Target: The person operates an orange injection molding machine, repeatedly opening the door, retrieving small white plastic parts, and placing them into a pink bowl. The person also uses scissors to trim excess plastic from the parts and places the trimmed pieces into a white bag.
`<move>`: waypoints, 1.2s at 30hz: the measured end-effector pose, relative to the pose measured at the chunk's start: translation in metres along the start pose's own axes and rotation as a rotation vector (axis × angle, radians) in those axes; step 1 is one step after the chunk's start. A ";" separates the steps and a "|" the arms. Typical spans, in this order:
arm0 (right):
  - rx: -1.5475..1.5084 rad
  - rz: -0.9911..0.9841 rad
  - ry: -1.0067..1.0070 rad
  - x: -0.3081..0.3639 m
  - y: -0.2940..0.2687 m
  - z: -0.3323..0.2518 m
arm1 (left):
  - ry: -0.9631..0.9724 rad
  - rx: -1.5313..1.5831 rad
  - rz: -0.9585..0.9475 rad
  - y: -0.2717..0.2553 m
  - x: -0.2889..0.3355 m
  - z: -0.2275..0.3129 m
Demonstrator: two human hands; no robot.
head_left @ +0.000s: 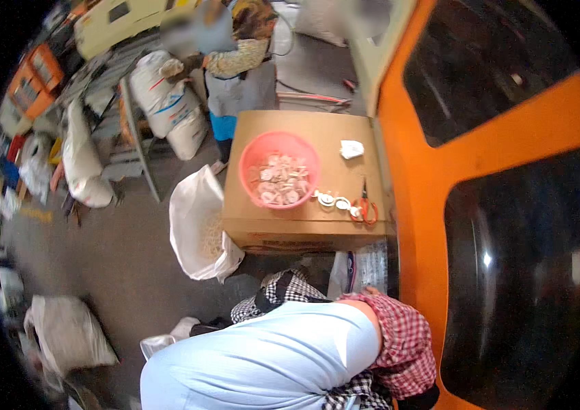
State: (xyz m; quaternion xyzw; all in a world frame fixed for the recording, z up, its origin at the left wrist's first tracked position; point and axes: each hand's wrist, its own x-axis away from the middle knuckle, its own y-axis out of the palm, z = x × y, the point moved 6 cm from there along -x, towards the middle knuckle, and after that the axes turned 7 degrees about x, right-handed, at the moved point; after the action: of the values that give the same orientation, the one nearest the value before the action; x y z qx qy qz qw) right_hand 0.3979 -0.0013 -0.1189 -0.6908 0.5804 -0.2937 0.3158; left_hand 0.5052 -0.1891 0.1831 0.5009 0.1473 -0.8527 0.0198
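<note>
A red plaid sleeve (pixel 403 335) reaches down at the lower right. Just past it, a sliver of my right hand (pixel 372 290) shows beside a clear plastic bag (pixel 374 263) below the cardboard box (pixel 256 232); its fingers are mostly hidden. My left hand is out of sight, with light blue cloth (pixel 256 362) filling the lower middle. On the box stands a pink basin (pixel 245 164) of small pale parts (pixel 280 181). Several white ring-like pieces (pixel 327 200) lie beside it, next to red-handled scissors (pixel 366 212) and a small white crumpled item (pixel 351 149).
An open white sack (pixel 187 225) with pale bits inside leans at the box's left. An orange machine frame (pixel 416 205) with dark windows rises close on the right. A co-worker (pixel 239 68) stands behind the box, near full white sacks (pixel 163 96). Another sack (pixel 71 335) lies lower left.
</note>
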 end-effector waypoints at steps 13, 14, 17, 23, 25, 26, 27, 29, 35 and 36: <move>0.182 0.113 -0.332 -0.267 0.088 -0.120 | -1.016 -0.710 1.483 -0.186 0.384 0.262; 0.177 0.040 -0.293 -0.268 0.096 -0.117 | -1.074 -0.650 1.616 -0.166 0.405 0.279; 0.185 -0.059 -0.296 -0.273 0.100 -0.124 | -1.043 -0.541 1.957 -0.100 0.453 0.300; 0.127 -0.015 -0.400 -0.274 0.110 -0.130 | -0.952 -0.515 2.101 -0.083 0.474 0.295; 0.130 -0.005 -0.467 -0.275 0.115 -0.128 | -0.992 -0.593 2.016 -0.106 0.465 0.300; 0.133 -0.045 -0.429 -0.274 0.115 -0.134 | -0.988 -0.578 1.995 -0.115 0.465 0.299; 0.135 -0.083 -0.389 -0.272 0.113 -0.139 | -0.985 -0.562 1.971 -0.123 0.466 0.297; 0.091 -0.018 -0.356 -0.264 0.104 -0.146 | -1.026 -0.611 1.905 -0.141 0.460 0.297; -0.299 0.463 -0.347 -0.206 -0.026 -0.211 | -1.124 -0.550 1.678 -0.178 0.438 0.283; -0.441 0.442 -0.271 -0.194 -0.039 -0.222 | -1.110 -0.533 1.656 -0.185 0.437 0.279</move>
State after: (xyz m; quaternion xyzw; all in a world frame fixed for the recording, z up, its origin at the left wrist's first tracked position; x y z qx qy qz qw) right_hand 0.2207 0.1741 0.0429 -0.6329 0.7182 0.0089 0.2892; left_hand 0.0176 -0.0383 -0.0234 -0.0395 -0.0895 -0.6227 0.7763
